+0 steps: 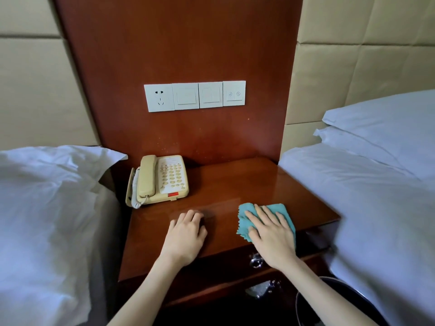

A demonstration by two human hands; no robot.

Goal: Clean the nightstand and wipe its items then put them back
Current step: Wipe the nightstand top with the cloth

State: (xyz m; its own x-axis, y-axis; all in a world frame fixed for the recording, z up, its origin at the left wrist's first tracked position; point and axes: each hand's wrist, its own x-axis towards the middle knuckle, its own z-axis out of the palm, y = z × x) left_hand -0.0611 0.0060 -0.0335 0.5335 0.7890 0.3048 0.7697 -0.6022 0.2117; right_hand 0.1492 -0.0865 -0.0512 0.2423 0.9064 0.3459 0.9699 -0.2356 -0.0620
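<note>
The glossy red-brown wooden nightstand (pixel 247 182) stands between two beds. A cream corded telephone (pixel 162 178) sits at its back left, handset on the cradle. A teal cloth (pixel 273 211) lies flat on the front right of the top. My right hand (pixel 270 234) presses on it with straight, spread fingers. My left hand (pixel 186 234) rests on the bare wood at the front middle, fingers curled under and holding nothing.
A bed with white bedding (pixel 42 208) crowds the nightstand's left side; another white bed with pillows (pixel 376 172) crowds the right. A white socket and switch panel (pixel 195 95) is on the wooden back panel. A drawer handle (pixel 255 261) and a dark bin (pixel 329 302) lie below.
</note>
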